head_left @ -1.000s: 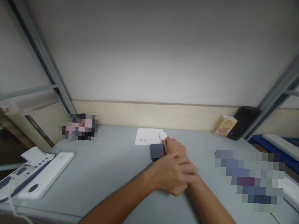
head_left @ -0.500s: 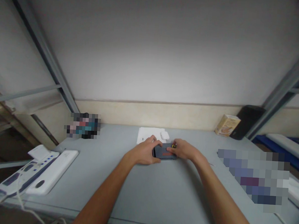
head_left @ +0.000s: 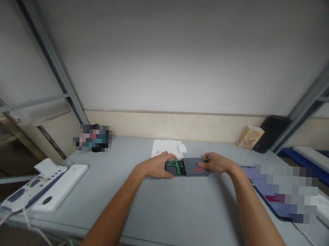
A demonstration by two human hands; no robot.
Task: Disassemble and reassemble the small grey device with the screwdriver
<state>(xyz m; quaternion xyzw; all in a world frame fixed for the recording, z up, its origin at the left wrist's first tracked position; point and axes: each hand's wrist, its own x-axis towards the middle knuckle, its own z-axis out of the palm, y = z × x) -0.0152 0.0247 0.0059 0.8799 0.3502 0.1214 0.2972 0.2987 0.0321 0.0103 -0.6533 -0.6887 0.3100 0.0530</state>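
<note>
A dark grey electronics case lies partly opened on the table, its cover (head_left: 193, 165) shifted right of its base. Inside the exposed left part of the base shows a green circuit board (head_left: 178, 165). My left hand (head_left: 158, 165) is closed round the left end of the base, thumb in front and fingers behind. On the right end of the cover, my right hand (head_left: 216, 163) grips with its thumb on top. A small yellow-and-black object (head_left: 206, 159), possibly a tool handle, sits within that hand; the rest of it is hidden.
Behind the case lie a white sheet (head_left: 164, 147) and a small white case (head_left: 182, 148). A power strip (head_left: 35, 187) and a white slab-shaped device (head_left: 60, 187) are at left. At right are a tablet-like screen (head_left: 268, 192), a yellow box (head_left: 249, 137) and a black object (head_left: 274, 133).
My right hand has slid the cover to the right, and the green circuit board has come into sight. My left hand has stayed on the base's left end.
</note>
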